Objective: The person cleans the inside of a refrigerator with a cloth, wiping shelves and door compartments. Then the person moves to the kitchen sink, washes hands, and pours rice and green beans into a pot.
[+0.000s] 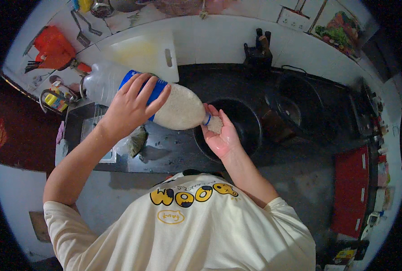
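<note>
Left hand curled over tilted bottle; right hand half-open, cupping grains.

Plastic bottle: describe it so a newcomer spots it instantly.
Above the dark counter, the left hand holds it tipped toward the cupped right hand. Unlike the white board behind, this clear bottle has a blue label and pale grains inside.

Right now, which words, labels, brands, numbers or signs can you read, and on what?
I won't copy wording; lettering by place:
Cream T-shirt: large yellow-and-black letters, plus small lettering in a yellow bubble outline.
Clear plastic bottle: blue label, partly under the fingers of the left hand; too small to read.
Yellow bottle, left: too blurred.
Yellow-and-dark package, lower right: too blurred.
</note>
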Demonstrator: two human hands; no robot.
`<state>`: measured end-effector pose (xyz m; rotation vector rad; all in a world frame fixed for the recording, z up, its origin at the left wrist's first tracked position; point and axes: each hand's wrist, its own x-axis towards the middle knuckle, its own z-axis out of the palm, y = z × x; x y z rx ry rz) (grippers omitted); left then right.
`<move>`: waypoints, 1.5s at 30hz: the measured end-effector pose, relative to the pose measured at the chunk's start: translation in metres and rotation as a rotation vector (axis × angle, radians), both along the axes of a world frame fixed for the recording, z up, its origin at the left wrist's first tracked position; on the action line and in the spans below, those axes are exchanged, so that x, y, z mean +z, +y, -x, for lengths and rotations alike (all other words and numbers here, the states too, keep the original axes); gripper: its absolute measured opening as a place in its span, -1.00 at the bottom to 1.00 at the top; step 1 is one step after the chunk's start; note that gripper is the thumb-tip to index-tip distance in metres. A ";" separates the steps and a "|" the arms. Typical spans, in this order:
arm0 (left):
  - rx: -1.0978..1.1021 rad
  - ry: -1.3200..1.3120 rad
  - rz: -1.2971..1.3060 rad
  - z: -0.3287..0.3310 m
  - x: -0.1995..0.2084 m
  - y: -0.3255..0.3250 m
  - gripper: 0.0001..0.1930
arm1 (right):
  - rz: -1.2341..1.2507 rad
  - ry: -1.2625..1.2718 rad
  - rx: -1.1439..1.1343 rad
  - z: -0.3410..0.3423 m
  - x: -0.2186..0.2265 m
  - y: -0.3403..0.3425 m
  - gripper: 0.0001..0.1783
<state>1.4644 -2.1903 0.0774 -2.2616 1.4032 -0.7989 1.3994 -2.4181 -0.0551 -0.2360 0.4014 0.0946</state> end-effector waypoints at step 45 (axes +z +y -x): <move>0.225 0.266 0.370 0.032 -0.096 -0.037 -0.01 | -0.054 -0.007 0.132 0.008 -0.032 -0.075 -0.68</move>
